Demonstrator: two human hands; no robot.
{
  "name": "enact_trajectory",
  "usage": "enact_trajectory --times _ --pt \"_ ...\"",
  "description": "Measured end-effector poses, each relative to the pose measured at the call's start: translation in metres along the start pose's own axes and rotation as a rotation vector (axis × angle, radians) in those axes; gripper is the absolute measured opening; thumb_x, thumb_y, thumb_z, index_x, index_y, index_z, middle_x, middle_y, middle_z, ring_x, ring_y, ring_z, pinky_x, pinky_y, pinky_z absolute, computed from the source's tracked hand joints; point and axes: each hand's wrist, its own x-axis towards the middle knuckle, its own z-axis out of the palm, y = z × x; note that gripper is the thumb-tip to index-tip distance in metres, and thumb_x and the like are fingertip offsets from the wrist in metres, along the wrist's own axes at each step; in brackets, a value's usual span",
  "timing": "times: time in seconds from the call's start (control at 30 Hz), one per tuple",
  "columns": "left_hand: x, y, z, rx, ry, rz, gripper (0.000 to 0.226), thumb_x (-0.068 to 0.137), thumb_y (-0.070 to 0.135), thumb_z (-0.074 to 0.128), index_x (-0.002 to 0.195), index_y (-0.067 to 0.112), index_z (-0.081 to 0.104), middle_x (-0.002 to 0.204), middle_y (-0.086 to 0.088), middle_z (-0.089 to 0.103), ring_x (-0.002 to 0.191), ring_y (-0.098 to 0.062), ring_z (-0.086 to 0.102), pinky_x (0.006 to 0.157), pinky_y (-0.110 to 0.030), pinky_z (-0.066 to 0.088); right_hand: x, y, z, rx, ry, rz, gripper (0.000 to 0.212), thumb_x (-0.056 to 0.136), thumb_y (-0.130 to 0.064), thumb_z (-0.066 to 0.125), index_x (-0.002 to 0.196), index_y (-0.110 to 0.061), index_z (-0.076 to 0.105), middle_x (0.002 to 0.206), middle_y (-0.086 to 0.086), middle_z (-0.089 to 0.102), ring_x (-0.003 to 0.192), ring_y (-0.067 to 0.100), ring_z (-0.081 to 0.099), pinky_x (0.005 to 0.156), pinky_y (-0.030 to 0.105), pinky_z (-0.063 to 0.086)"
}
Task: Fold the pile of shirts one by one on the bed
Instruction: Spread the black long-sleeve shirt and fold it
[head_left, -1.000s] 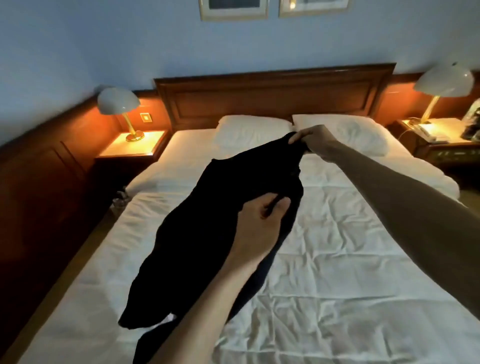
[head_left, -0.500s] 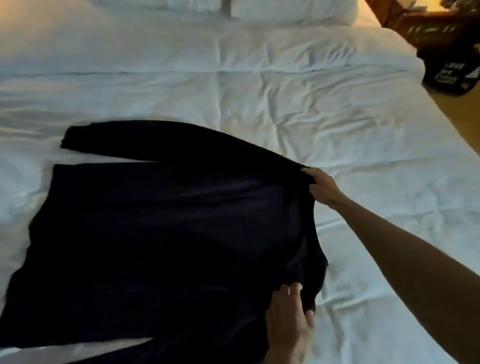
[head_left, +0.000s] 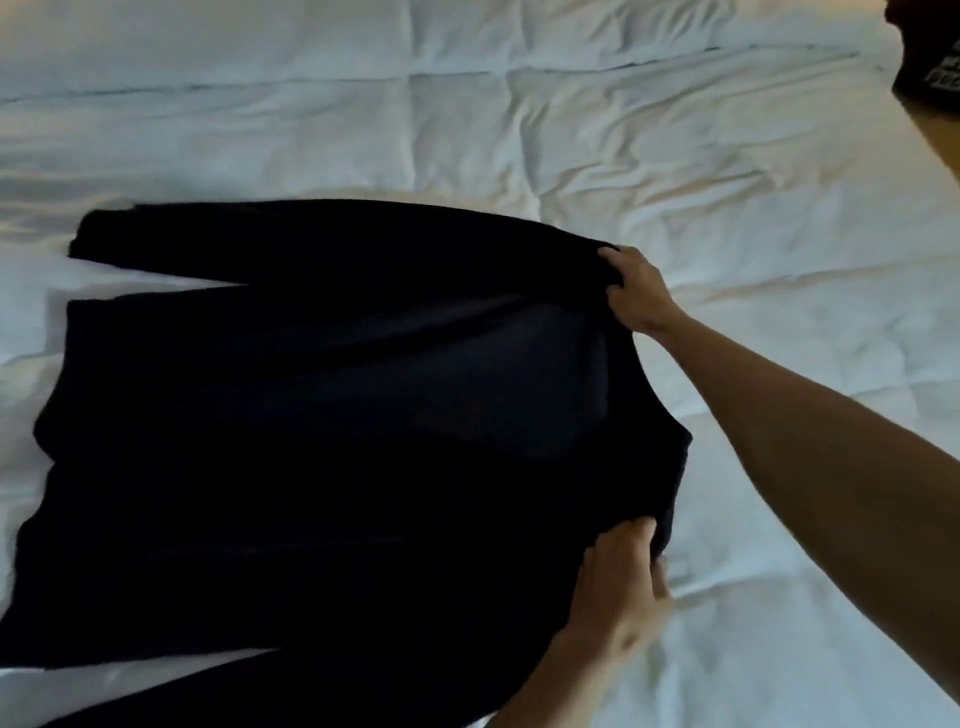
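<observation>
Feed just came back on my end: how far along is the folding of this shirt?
Done: the dark shirt is laid out nearly flat on the bed, one sleeve stretched toward the far left. In hand: the right hand and left hand grip its right-side edge, which is raised off the bed. Left: no fold is visible yet. No other shirts are in view.

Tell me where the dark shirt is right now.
In the head view the dark shirt lies spread across the left of the white bed, its right edge gripped by both hands.
</observation>
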Motion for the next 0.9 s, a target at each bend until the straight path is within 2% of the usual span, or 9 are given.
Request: enact_trajectory --times 0.07,0.13,0.3,0.4,0.47,0.53,0.67,0.8,0.9 --pt "0.009 -0.009 0.01 0.011 -0.075 -0.003 0.05 0.1 0.025 0.049 0.148 0.016 0.039 0.145 -0.012 0.044 0.136 -0.03 0.039 0.112 -0.034 0.029 -0.012 0.007 0.015 -0.022 -0.063 0.004 0.082 0.087 0.003 0.051 0.158 -0.017 0.015 0.159 0.017 0.017 0.141 0.042 0.029 0.116 0.041 0.026" --pt "0.007 -0.025 0.019 -0.019 -0.092 0.004 0.058 0.097 0.025 0.054 0.152 0.014 0.037 0.149 -0.01 0.041 0.139 -0.026 0.037 0.116 -0.029 0.026 -0.04 0.018 0.03 0.012 -0.042 0.024 0.085 0.091 -0.005 0.057 0.158 -0.022 0.008 0.161 0.018 0.007 0.143 0.043 0.023 0.116 0.044 0.025" --pt "-0.035 -0.055 0.039 -0.256 0.022 0.098 0.05 0.09 0.024 0.053 0.14 0.016 0.055 0.139 0.003 0.051 0.129 -0.009 0.049 0.108 -0.026 0.041 -0.152 0.048 0.058 0.19 0.14 0.241 0.073 0.098 -0.027 0.058 0.157 -0.012 0.017 0.156 0.014 0.026 0.142 0.033 0.029 0.116 0.044 0.029" --pt "-0.059 -0.066 0.039 -0.121 0.324 0.151 0.042 0.093 0.033 0.047 0.126 0.018 0.067 0.129 0.01 0.056 0.121 -0.002 0.05 0.102 -0.025 0.044 -0.223 0.044 0.074 0.208 0.18 0.338 0.077 0.095 -0.031 0.06 0.155 -0.009 0.018 0.154 0.015 0.031 0.141 0.033 0.029 0.115 0.045 0.031" --pt "-0.068 -0.076 0.028 0.072 0.569 0.2 0.037 0.094 0.03 0.049 0.121 0.016 0.07 0.128 0.002 0.06 0.121 -0.014 0.054 0.1 -0.035 0.046 -0.269 0.029 0.086 0.237 0.251 0.387 0.083 0.091 -0.033 0.065 0.156 -0.014 0.016 0.153 0.014 0.028 0.138 0.032 0.031 0.112 0.047 0.035" --pt "-0.074 -0.092 0.011 0.24 0.68 0.154 0.038 0.096 0.033 0.05 0.125 0.015 0.068 0.133 -0.006 0.06 0.125 -0.024 0.054 0.101 -0.048 0.043 -0.308 0.01 0.1 0.341 0.28 0.452 0.088 0.087 -0.032 0.07 0.155 -0.02 0.016 0.15 0.011 0.031 0.134 0.029 0.037 0.108 0.044 0.04" --pt "-0.09 -0.138 -0.011 0.445 0.57 -0.063 0.054 0.093 0.048 0.047 0.134 0.016 0.06 0.139 -0.011 0.055 0.128 -0.03 0.051 0.103 -0.054 0.038 -0.356 -0.023 0.131 0.476 0.179 0.48 0.09 0.082 -0.026 0.075 0.153 -0.025 0.018 0.141 -0.002 0.049 0.121 0.019 0.054 0.091 0.03 0.05" --pt "-0.096 -0.163 -0.025 0.517 0.426 0.028 0.047 0.082 0.029 0.051 0.123 0.013 0.066 0.117 -0.008 0.062 0.102 -0.032 0.062 0.079 -0.046 0.052 -0.365 -0.027 0.138 0.531 0.105 0.478 0.088 0.081 0.003 0.061 0.155 -0.018 0.019 0.126 0.0 0.055 0.094 0.009 0.06 0.072 0.007 0.046" --pt "-0.1 -0.164 -0.036 0.378 0.288 0.179 0.044 0.086 0.019 0.048 0.125 0.012 0.066 0.108 -0.002 0.059 0.091 -0.026 0.06 0.074 -0.044 0.054 -0.366 -0.013 0.129 0.451 0.143 0.501 0.08 0.078 0.006 0.059 0.149 -0.015 0.031 0.12 0.001 0.057 0.107 0.023 0.059 0.077 0.022 0.044"
